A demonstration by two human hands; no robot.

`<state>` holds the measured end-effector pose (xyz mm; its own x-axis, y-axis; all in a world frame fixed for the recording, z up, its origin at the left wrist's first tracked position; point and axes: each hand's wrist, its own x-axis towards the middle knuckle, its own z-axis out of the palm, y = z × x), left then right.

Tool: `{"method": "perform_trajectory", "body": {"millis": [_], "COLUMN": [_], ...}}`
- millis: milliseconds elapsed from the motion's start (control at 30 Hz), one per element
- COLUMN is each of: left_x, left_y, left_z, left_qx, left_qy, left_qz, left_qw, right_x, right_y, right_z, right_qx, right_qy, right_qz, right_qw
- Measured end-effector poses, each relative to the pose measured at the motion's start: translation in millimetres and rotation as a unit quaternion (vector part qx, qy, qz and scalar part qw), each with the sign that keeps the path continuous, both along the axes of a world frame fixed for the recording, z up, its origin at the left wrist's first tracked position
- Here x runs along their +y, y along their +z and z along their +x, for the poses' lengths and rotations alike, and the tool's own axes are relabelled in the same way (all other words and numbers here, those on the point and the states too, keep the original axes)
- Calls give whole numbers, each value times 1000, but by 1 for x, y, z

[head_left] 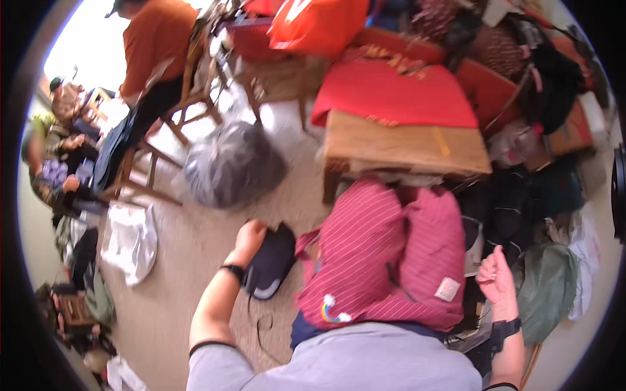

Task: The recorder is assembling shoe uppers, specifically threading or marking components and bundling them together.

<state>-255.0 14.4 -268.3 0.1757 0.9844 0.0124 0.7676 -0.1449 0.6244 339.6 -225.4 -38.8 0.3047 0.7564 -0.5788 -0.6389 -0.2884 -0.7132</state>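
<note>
My left hand (pixel 250 239) is closed, out to the left of my lap, with a dark band on its wrist. Right beside it is a black, soft-looking item (pixel 270 264) with a grey patch at its lower end; whether my fingers grip it I cannot tell. To the right of my lap my right hand (pixel 497 277) is curled into a fist with the thumb up, and nothing shows in it. Pinkish-red striped cloth (pixel 365 244) with a rainbow patch covers my legs between the two hands.
In front of my knees stands a low wooden table (pixel 404 146) bearing red cloth (pixel 398 91). A stuffed dark plastic bag (pixel 235 166) sits on the floor near wooden chairs. A green bag (pixel 548 287) lies at right, a white plastic bag (pixel 130 241) at left. Other people sit at far left.
</note>
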Motion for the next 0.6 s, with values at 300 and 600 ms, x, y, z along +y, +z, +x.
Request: {"method": "perform_trajectory", "body": {"millis": [300,600], "left_x": [-58,-106], "left_y": [197,246], "left_z": [152,287], "left_qx": [-402,-410], "left_qy": [-77,-317], "left_qz": [-127,-197], "left_qw": [903,832], "right_x": [66,73], "right_y": [51,43], "right_z": [-82,-114], "right_qx": [-103,-43], "right_qy": [227,199], "right_qz": [70,92], "right_qw": [966,975]}}
